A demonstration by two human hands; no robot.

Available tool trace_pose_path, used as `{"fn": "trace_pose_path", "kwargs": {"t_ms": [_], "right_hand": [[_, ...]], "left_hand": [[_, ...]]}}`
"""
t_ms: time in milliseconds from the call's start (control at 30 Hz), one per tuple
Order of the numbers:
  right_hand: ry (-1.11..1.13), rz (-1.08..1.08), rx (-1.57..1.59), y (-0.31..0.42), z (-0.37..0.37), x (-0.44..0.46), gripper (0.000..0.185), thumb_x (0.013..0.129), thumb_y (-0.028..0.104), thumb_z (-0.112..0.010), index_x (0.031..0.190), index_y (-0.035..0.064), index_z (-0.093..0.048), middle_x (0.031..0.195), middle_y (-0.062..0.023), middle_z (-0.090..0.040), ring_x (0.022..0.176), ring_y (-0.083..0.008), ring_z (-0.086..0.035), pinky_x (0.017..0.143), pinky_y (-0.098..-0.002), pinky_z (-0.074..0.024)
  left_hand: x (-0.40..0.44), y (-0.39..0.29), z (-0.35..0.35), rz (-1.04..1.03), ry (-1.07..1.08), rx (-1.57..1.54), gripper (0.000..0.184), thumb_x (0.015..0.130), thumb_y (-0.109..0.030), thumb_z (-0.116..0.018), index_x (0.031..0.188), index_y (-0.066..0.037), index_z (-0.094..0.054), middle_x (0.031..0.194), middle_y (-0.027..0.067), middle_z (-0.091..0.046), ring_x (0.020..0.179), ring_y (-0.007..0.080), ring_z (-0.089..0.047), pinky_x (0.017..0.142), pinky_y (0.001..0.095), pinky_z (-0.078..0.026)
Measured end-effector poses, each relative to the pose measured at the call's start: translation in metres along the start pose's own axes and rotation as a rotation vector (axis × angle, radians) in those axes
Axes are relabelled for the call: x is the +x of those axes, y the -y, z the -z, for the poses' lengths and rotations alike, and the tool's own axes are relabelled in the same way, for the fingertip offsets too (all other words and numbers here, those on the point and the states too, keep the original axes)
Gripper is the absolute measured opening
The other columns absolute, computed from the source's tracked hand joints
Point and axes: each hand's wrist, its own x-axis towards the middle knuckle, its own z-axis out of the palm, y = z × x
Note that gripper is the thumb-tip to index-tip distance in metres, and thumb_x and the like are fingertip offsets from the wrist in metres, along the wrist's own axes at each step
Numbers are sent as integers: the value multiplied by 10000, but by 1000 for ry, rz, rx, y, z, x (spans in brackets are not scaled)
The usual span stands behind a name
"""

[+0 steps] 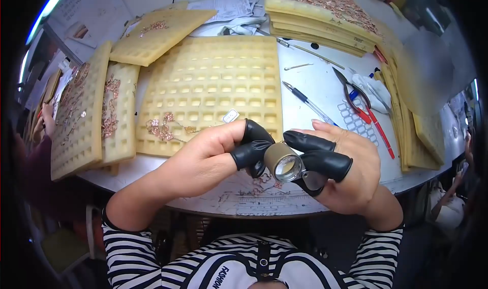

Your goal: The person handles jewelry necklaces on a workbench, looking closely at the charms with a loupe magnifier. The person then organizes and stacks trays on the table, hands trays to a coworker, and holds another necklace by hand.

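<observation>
My right hand [351, 164], with black finger cots on its fingertips, grips a small brass-coloured loupe [277, 156]. The round lens faces up toward me, and its metal cover sits against the fingers. Just left of the loupe, my left hand [216, 154] pinches its cotted thumb and fingers together; whatever lies between them is hidden. Below the hands, a thin copper-coloured chain [259, 184] lies on the white table. Behind my left hand, a yellow pocketed tray [213, 75] carries a clump of copper-coloured chain pieces [161, 128] and a small white tag [231, 116].
More yellow trays [79, 116] lean at the left, and a stack of them [320, 27] stands at the back. To the right lie a pen [309, 102], pliers [351, 88], a red pen [380, 132] and tweezers [310, 52]. A ruler [274, 203] lies along the front edge.
</observation>
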Motion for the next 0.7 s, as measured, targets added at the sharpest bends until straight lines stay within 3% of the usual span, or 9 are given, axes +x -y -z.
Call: {"fn": "trace_pose_path", "kwargs": {"t_ms": [267, 333, 700], "right_hand": [[-30, 35, 31, -2, -2, -3, 189, 644, 71, -639, 796, -18, -569, 782, -172, -621, 706, -263, -635, 662, -379, -528], [-42, 34, 39, -1, -2, -3, 200, 638, 74, -642, 798, -20, -566, 779, -171, -621, 704, -264, -635, 654, -386, -529], [-49, 46, 40, -2, -4, -4, 205, 627, 71, -642, 791, -25, -565, 782, -172, -622, 706, -268, -636, 650, -391, -530]], "left_hand": [[0, 3, 0, 8, -18, -31, 174, 852, -80, -501, 1000, 6, -531, 942, 31, -570, 869, 89, -524, 788, 235, -417], [1, 3, -1, -20, 5, -31, 172, 894, -88, -428, 999, 22, -505, 886, 49, -547, 780, 99, -505, 696, 246, -426], [1, 1, 0, -6, 5, -36, 174, 896, -102, -431, 985, 24, -511, 868, 45, -546, 769, 95, -498, 695, 242, -417]]}}
